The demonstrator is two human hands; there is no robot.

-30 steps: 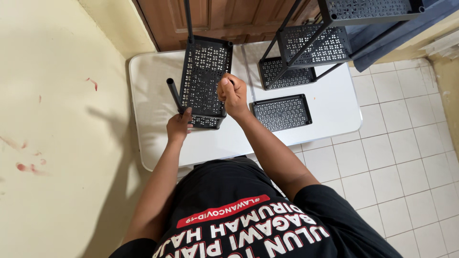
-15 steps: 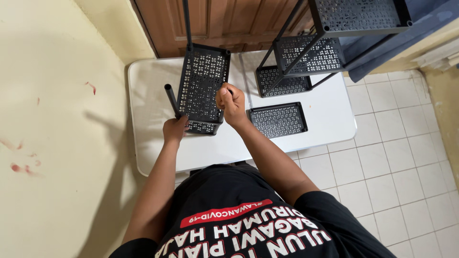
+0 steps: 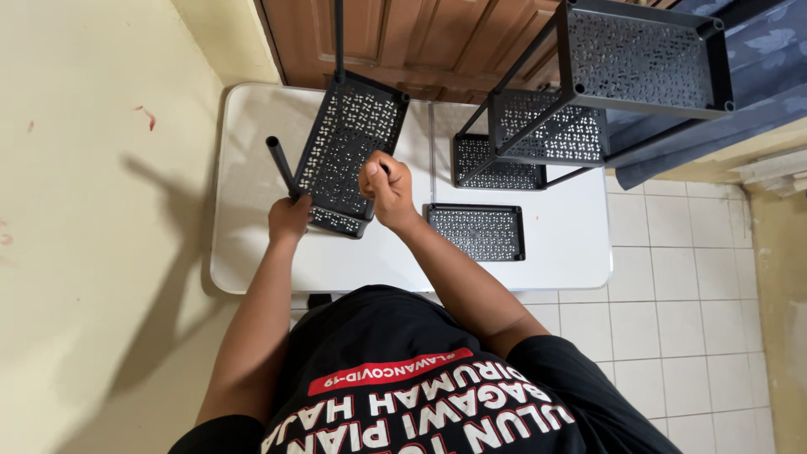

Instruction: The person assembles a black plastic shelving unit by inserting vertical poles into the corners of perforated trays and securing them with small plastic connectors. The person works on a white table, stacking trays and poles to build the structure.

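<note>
A black perforated metal shelf tray [image 3: 345,151] lies tilted on the white table [image 3: 252,185]. A black tube leg [image 3: 280,166] rises at the tray's near left corner, and my left hand [image 3: 290,219] grips the base of that leg at the corner. My right hand [image 3: 387,189] is closed in a fist over a thin black tool at the tray's right edge. A second thin leg [image 3: 339,38] rises from the tray's far side.
A loose black perforated tray [image 3: 477,231] lies flat to the right of my right hand. A black multi-tier rack [image 3: 580,92] stands at the table's back right. A brown wooden door [image 3: 403,38] is behind; a yellow wall is left, white floor tiles right.
The view has shifted, so the table and trays sit lower left in the frame. Both hands keep their grips in the same places on the tray.
</note>
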